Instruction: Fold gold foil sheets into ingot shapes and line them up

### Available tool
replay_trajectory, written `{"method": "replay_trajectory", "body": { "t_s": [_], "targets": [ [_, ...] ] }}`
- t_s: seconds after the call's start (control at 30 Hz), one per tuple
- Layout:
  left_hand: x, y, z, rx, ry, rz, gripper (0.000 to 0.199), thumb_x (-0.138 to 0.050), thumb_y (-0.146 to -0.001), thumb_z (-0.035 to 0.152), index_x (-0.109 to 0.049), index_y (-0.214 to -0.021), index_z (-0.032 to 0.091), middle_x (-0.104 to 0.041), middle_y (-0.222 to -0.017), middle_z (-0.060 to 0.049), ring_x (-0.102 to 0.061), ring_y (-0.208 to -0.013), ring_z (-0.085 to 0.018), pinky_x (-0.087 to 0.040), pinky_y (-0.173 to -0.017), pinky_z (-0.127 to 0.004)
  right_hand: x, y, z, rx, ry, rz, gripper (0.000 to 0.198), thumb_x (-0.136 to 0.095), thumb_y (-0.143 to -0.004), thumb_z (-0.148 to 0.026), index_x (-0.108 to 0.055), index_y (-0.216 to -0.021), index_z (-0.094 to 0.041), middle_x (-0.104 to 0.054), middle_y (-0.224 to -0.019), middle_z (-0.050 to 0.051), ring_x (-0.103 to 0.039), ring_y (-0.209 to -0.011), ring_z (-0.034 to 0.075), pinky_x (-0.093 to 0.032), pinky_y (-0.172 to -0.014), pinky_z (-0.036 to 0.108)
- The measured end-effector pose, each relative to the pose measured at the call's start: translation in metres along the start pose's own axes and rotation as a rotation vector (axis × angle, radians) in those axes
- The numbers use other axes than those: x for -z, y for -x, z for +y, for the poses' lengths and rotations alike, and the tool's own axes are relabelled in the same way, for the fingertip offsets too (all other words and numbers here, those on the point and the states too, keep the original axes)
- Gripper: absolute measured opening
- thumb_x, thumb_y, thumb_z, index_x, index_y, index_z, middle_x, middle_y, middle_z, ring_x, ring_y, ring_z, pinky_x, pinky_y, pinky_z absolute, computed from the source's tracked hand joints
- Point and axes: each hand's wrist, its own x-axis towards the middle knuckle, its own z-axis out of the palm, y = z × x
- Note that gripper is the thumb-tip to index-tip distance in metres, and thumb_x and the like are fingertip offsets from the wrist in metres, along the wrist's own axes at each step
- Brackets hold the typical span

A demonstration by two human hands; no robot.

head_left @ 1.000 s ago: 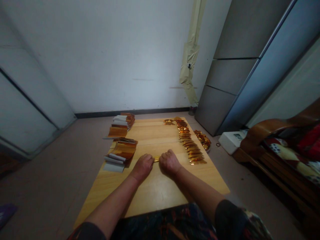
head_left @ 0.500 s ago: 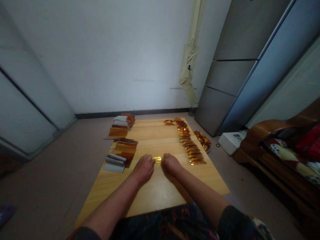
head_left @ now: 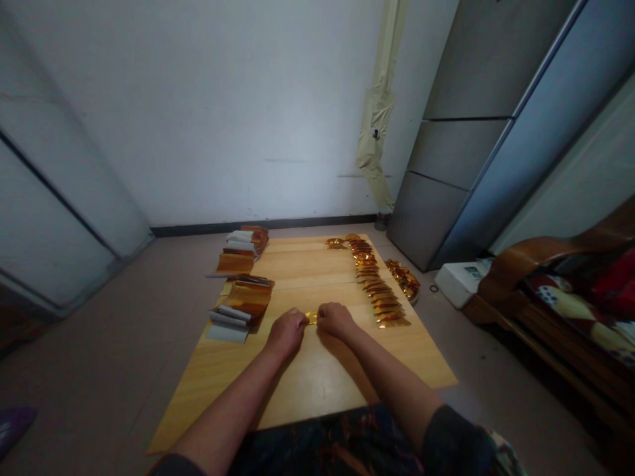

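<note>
A small piece of shiny gold foil paper [head_left: 311,318] lies between my hands near the middle of the wooden board [head_left: 312,370]. My left hand [head_left: 288,330] is closed on its left end, fingers pinched together. On its right end, my right hand [head_left: 337,321] is closed too and covers part of the foil. Left of my hands are stacks of gold-faced paper sheets [head_left: 251,297] with grey-white backs, some curled. Along the board's right side runs a row of folded gold foil pieces [head_left: 380,291], set close behind one another.
Beyond the board's right edge, a round container heaped with gold folded pieces [head_left: 403,279] stands low. A white box [head_left: 456,283] sits beside a wooden bench [head_left: 526,291]. The fridge [head_left: 446,145] and the wall [head_left: 238,119] rise behind.
My right hand has shifted slightly left, closer to my left hand, so less of the gold foil paper shows between them. The stacks and the row have stayed in place.
</note>
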Motion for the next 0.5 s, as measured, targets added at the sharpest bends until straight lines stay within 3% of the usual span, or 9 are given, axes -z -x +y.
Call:
{"method": "replay_trajectory", "body": {
  "t_s": [0.17,0.37,0.5],
  "targets": [
    [-0.001,0.007,-0.001,-0.048,-0.002,0.041,0.022,-0.049,-0.088,0.015,-0.070,-0.085,0.020,-0.063,-0.087,-0.004,-0.060,-0.085,-0.015,-0.040,-0.072,-0.025,-0.002,-0.009,-0.004,-0.099,-0.053,-0.019,0.024,-0.057,-0.080,-0.017,-0.074,-0.096,-0.021,-0.074,-0.099,0.007,-0.067,-0.090,0.017,-0.041,-0.067,0.021],
    [0.008,0.016,0.002,-0.221,-0.296,-0.018,0.028,-0.040,-0.095,0.021,-0.068,-0.090,0.019,-0.062,-0.088,-0.007,-0.055,-0.086,-0.020,-0.036,-0.072,-0.031,-0.003,-0.016,0.001,-0.124,-0.075,-0.046,0.021,-0.062,-0.077,-0.017,-0.075,-0.094,-0.020,-0.075,-0.095,0.007,-0.068,-0.087,0.017,-0.041,-0.065,0.019],
    [0.010,0.023,0.008,-0.253,-0.401,0.007,0.028,-0.038,-0.096,0.021,-0.065,-0.097,0.020,-0.062,-0.094,-0.008,-0.053,-0.091,-0.023,-0.034,-0.074,-0.035,-0.004,-0.016,0.000,-0.129,-0.078,-0.043,0.022,-0.061,-0.078,-0.019,-0.074,-0.096,-0.019,-0.074,-0.099,0.009,-0.068,-0.091,0.019,-0.042,-0.066,0.020]
  ]
}}
